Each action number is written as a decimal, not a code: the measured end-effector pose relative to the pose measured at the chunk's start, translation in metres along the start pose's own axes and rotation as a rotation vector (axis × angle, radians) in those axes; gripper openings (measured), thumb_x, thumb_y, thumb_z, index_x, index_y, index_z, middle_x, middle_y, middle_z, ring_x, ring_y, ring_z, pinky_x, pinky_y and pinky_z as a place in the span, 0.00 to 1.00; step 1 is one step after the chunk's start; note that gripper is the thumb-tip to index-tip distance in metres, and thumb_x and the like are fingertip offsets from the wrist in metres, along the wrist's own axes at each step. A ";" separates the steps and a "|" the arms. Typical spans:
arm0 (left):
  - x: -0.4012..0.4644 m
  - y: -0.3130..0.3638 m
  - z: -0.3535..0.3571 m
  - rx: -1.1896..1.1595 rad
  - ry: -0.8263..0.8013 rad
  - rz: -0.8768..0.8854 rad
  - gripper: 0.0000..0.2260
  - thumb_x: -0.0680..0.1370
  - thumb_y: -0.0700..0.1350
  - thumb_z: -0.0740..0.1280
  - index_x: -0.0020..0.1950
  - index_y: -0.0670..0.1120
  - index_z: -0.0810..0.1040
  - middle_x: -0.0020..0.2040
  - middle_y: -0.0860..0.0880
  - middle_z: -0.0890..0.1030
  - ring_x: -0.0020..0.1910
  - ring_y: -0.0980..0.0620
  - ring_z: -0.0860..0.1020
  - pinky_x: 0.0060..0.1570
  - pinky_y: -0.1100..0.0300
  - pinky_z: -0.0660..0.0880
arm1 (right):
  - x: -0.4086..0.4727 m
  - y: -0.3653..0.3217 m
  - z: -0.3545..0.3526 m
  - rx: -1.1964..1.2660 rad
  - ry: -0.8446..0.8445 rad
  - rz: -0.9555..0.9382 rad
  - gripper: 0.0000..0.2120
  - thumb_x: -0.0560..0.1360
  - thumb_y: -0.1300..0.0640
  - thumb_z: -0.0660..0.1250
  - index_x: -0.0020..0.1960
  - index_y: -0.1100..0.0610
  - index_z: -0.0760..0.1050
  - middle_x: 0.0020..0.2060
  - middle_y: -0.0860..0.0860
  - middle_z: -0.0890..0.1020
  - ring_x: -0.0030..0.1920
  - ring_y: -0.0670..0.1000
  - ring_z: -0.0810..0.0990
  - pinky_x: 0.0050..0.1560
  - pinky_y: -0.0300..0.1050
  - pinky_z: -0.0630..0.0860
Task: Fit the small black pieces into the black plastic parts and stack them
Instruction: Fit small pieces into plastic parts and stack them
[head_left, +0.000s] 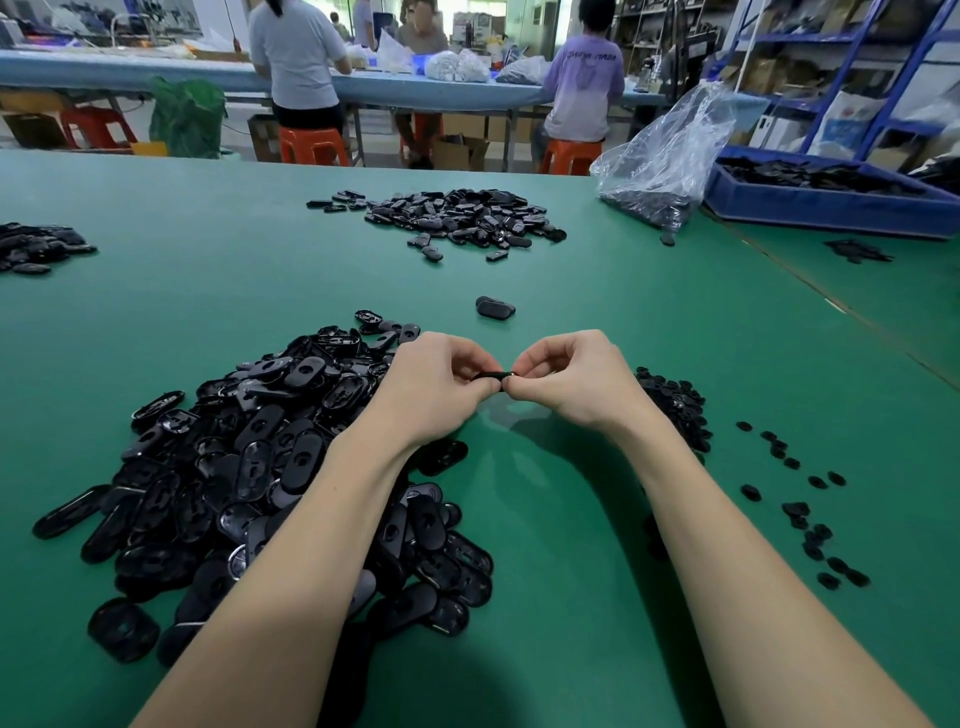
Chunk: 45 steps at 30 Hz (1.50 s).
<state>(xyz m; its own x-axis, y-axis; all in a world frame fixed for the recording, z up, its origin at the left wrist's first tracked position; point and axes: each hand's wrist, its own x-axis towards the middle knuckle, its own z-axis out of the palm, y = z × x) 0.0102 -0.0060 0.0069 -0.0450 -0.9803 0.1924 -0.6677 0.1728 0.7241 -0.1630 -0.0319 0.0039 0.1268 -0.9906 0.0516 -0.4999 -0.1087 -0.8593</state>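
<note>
1. Judging by the big heap of loose black oval plastic parts (249, 467) on the green worktop (571, 519), most of the job remains.
2. Beyond that heap, a short stack of finished black parts (495, 307) suggests few are done.
3. Right of the heap, both hands pinch one black oval part (489, 376): left hand (436, 387) fingers and right hand (566, 382) fingers curl round its ends.

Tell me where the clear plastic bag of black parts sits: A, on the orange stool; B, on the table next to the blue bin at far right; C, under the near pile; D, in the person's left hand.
B: the clear plastic bag rests on the green table just left of the blue bin.
</note>
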 end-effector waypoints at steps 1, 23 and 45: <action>0.000 0.000 -0.001 -0.004 -0.004 0.000 0.02 0.74 0.44 0.75 0.45 0.51 0.86 0.40 0.52 0.85 0.39 0.56 0.81 0.42 0.69 0.74 | 0.000 0.000 0.000 0.004 -0.007 -0.001 0.05 0.67 0.56 0.78 0.37 0.53 0.83 0.29 0.44 0.83 0.28 0.41 0.76 0.32 0.32 0.72; 0.001 0.000 0.002 0.057 0.062 0.031 0.05 0.74 0.41 0.73 0.48 0.50 0.84 0.40 0.54 0.83 0.38 0.57 0.79 0.48 0.65 0.76 | 0.001 0.000 0.005 -0.052 0.039 -0.099 0.06 0.68 0.55 0.78 0.37 0.50 0.81 0.30 0.44 0.83 0.25 0.38 0.73 0.27 0.29 0.67; -0.001 -0.014 0.003 0.614 0.132 -0.008 0.12 0.80 0.52 0.63 0.63 0.54 0.78 0.60 0.50 0.79 0.63 0.46 0.72 0.62 0.51 0.65 | 0.079 -0.019 0.014 -0.553 -0.107 -0.196 0.16 0.75 0.57 0.65 0.55 0.39 0.81 0.50 0.42 0.82 0.44 0.43 0.79 0.41 0.40 0.73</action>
<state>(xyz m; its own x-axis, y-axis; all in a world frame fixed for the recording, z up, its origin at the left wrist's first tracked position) 0.0172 -0.0080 -0.0057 0.0274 -0.9545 0.2970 -0.9745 0.0407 0.2207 -0.1311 -0.1072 0.0173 0.3328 -0.9370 0.1065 -0.8269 -0.3442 -0.4447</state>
